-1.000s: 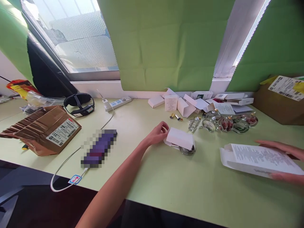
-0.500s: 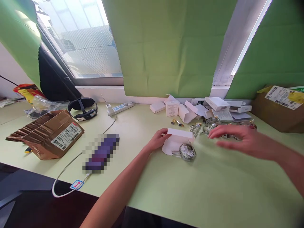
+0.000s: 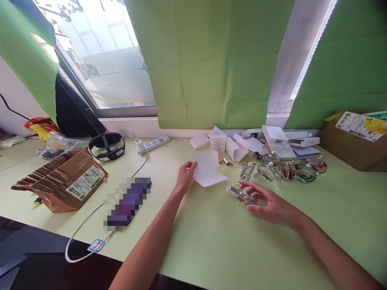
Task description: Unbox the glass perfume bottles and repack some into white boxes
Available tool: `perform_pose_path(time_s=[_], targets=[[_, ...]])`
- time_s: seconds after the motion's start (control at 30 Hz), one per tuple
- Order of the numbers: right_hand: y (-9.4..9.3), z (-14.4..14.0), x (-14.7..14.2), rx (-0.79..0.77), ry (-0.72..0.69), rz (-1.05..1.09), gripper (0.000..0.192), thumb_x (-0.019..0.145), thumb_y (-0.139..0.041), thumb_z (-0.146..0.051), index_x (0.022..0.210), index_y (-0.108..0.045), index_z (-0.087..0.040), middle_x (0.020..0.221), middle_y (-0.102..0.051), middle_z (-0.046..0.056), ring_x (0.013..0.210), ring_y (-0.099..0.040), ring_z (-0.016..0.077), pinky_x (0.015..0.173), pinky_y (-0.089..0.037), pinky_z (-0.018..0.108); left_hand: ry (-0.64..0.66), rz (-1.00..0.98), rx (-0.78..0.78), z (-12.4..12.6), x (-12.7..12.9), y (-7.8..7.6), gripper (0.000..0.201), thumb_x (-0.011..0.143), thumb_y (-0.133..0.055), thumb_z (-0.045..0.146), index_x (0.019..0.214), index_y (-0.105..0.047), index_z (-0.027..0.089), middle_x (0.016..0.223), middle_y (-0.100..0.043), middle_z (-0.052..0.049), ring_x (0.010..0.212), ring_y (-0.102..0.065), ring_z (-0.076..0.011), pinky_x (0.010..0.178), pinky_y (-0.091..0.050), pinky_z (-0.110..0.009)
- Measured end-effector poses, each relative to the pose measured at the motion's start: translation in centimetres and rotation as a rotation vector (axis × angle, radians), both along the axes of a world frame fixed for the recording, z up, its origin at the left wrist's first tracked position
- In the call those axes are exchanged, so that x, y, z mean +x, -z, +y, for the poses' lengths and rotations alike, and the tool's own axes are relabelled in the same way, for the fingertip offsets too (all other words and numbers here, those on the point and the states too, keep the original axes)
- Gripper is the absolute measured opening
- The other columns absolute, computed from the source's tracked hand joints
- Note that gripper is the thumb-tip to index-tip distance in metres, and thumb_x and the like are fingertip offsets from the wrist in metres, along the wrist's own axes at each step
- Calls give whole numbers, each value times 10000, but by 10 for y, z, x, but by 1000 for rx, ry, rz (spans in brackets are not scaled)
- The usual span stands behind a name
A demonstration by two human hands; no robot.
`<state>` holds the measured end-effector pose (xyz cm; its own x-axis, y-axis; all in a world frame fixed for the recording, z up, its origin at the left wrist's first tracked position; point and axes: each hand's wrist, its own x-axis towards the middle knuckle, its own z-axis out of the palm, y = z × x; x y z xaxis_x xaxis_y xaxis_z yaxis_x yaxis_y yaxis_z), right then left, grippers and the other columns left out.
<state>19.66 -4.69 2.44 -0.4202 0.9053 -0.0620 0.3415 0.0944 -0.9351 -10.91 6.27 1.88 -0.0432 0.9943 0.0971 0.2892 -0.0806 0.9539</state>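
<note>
A flattened-looking white box or card (image 3: 208, 171) is pinched at its left edge by my left hand (image 3: 185, 175) and stands tilted above the table. To its right, my right hand (image 3: 266, 201) has its thumb and fingers around a round glass perfume bottle (image 3: 246, 197), which lies low over the table with its silver neck pointing left. Several more glass bottles (image 3: 267, 171) lie behind my right hand. Small gold and silver caps (image 3: 226, 162) rest just beyond the white card.
White cartons (image 3: 276, 135) are heaped against the window wall. A large brown box (image 3: 353, 149) stands at the far right. On the left are an opened brown carton (image 3: 72, 181), a black headset (image 3: 105, 147), a power strip (image 3: 155, 143) and a blurred phone-like item (image 3: 130, 203) on a white cable.
My right hand has come left and down onto the bottle and grasped it. My left hand has shifted slightly left, drawing the white card away from the bottle and turning it.
</note>
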Motion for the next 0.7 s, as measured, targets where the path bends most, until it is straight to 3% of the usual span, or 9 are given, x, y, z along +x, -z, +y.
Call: perform_pose_path(time_s=[0.1,0.17,0.23,0.37,0.5,0.57,0.7], targets=[[5,4,5,-164,76,229,560,880,-569,-479,1398,-473,-287,1267,-572,90,1017,-621,220,875,-532,381,-117,-8,23,6,-8,-2,448,902,-391,516,1107,-537,146,799,-573,-35,575,-493,-103,475,-343,-216],[10,8,3,-251,113,387,542,908,-502,-501,1397,-471,-268,1110,-632,82,905,-640,205,808,-552,381,-82,1,45,3,-4,-4,514,900,-418,519,1253,-480,151,911,-619,-68,701,-578,-131,544,-418,-230],[13,10,-1,-284,155,478,545,902,-499,-520,1383,-480,-263,983,-655,64,830,-639,204,743,-560,376,-3,31,72,-4,7,-6,526,884,-484,516,1276,-497,166,949,-644,-70,793,-605,-148,639,-464,-252],[12,5,-11,-187,190,321,521,845,-618,-506,1291,-562,-241,888,-649,37,796,-609,182,673,-527,303,246,117,141,-31,38,-7,418,876,-551,494,1163,-609,197,886,-639,-34,733,-566,-127,693,-459,-259],[6,-5,-23,-49,204,75,557,848,-606,-526,1329,-537,-254,863,-644,2,696,-567,142,643,-478,273,659,192,289,-57,61,-3,482,916,-535,432,1362,-443,272,1074,-575,-58,823,-552,-130,720,-468,-262],[4,-9,-28,27,167,20,549,854,-600,-519,1327,-545,-245,925,-658,10,746,-581,155,680,-478,277,722,194,339,-64,67,-1,363,943,-496,409,1268,-507,248,1047,-562,-60,801,-532,-127,724,-461,-265],[5,-8,-35,171,116,-34,467,883,-562,-489,1282,-580,-246,1076,-661,30,863,-609,185,758,-490,290,724,202,350,-66,66,-6,233,966,-453,389,1029,-563,193,917,-587,-46,730,-478,-120,684,-406,-259]])
